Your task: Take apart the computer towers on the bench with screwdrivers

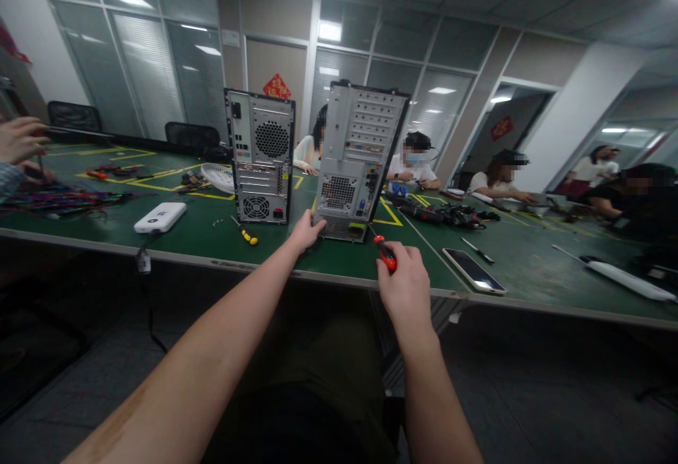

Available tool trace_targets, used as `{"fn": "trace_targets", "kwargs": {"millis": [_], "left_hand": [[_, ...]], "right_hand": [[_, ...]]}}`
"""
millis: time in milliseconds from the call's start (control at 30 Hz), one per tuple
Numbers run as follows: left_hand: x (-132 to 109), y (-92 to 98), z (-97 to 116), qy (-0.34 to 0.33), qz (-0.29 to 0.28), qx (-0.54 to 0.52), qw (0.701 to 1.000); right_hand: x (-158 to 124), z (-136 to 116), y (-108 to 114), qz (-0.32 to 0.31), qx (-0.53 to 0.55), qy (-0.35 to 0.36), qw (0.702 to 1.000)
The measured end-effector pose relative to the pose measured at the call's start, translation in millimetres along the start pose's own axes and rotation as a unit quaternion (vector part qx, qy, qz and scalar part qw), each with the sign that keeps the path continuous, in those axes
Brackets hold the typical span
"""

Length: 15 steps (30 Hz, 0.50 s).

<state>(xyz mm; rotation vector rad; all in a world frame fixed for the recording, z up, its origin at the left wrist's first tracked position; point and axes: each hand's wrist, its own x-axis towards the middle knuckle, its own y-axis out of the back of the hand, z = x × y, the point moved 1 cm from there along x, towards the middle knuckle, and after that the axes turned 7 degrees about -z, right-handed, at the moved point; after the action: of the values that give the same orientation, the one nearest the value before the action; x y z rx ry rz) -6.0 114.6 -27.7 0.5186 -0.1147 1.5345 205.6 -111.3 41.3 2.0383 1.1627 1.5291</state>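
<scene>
Two upright computer tower cases stand on the green table (212,238), backs toward me. My left hand (306,231) rests on the lower left corner of the right-hand case (360,160), fingers curled against its base. My right hand (405,284) is closed around a red-handled screwdriver (385,252), whose tip points toward the bottom right of that case. The other case (259,157) stands apart to the left.
A white power bank (159,217) with a cable lies at the left, a small yellow screwdriver (246,234) near the left case, a phone (473,270) at the right. Cable bundles (58,199) lie far left beside another person's hand (21,139). Several people sit behind.
</scene>
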Motion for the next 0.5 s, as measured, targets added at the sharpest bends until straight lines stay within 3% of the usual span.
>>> {"fn": "trace_targets", "kwargs": {"millis": [267,500], "left_hand": [[-1.7,0.4,3.5,0.006,-0.018,-0.015,1.000],[-2.4,1.2,4.9,0.017,-0.024,-0.012,1.000]], "right_hand": [[3.5,1.1,-1.9,0.009,0.016,-0.062,0.998],[0.3,-0.3,1.3,0.025,-0.009,0.011,1.000]]}}
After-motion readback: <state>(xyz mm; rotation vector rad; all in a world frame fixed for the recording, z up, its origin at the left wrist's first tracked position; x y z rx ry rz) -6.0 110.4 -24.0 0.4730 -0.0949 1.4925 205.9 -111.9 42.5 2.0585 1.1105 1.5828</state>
